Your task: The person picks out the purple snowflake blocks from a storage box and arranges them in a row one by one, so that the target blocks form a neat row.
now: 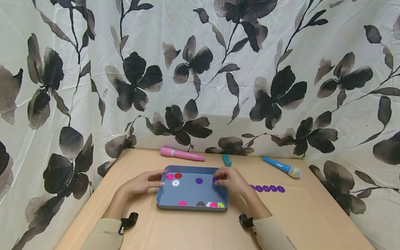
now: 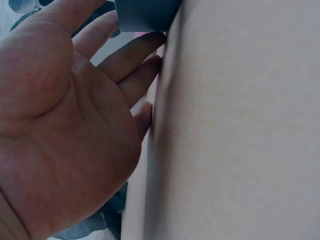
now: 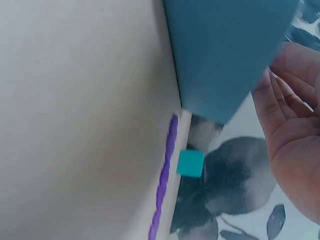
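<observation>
A blue-grey tray [image 1: 187, 192] lies on the table with flower-shaped plastic discs inside, among them a purple disc [image 1: 199, 181], a red disc [image 1: 178, 176] and a white disc [image 1: 176, 183]. My left hand [image 1: 142, 182] touches the tray's left end, its fingers fairly straight in the left wrist view. Over the right end, my right hand [image 1: 231, 180] pinches another purple disc [image 1: 214, 180] between thumb and fingers. In the right wrist view the tray's wall [image 3: 225, 55] hides those fingertips. Beside that hand runs a row of joined purple discs [image 1: 268, 188].
Along the back of the table lie a pink toy microphone [image 1: 182, 154], a small teal piece [image 1: 227, 160] and a blue toy microphone [image 1: 281, 167]. A floral curtain [image 1: 231, 86] hangs behind. More discs, pink, brown, white and green, sit along the tray's near wall.
</observation>
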Demonstrator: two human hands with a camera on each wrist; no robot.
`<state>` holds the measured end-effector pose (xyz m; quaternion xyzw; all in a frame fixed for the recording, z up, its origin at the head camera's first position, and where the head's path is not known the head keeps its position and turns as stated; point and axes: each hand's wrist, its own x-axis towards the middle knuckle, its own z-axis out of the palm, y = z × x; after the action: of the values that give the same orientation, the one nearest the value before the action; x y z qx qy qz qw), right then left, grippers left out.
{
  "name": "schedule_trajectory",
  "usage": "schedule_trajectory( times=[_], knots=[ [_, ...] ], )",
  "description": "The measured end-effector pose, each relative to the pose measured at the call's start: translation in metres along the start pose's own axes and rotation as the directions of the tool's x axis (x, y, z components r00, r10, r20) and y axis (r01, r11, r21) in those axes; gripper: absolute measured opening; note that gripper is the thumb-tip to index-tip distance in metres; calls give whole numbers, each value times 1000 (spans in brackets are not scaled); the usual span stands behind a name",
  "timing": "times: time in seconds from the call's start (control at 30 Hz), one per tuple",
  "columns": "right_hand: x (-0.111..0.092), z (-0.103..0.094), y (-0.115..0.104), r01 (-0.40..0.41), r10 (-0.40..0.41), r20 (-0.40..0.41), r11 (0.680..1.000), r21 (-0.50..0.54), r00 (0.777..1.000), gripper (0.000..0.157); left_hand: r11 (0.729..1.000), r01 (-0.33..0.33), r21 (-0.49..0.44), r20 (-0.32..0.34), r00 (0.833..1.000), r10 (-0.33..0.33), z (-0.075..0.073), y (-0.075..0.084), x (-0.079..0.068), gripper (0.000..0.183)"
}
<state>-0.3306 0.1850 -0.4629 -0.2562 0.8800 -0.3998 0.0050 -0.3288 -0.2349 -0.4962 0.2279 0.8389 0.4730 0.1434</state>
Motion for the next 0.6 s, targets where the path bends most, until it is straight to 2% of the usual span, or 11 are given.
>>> schedule_trajectory(
  times=[0.3, 0.6],
  knots=[
    [-13, -27, 10, -10, 6, -103, 999, -38, 995, 17, 1000, -9, -15, 4, 1000, 9, 1, -2, 2, 67],
    [-24, -47, 17, -38, 33, -148, 999, -31, 988, 18, 999, -17, -30, 2, 1000, 17, 2, -3, 3, 66]
  ],
)
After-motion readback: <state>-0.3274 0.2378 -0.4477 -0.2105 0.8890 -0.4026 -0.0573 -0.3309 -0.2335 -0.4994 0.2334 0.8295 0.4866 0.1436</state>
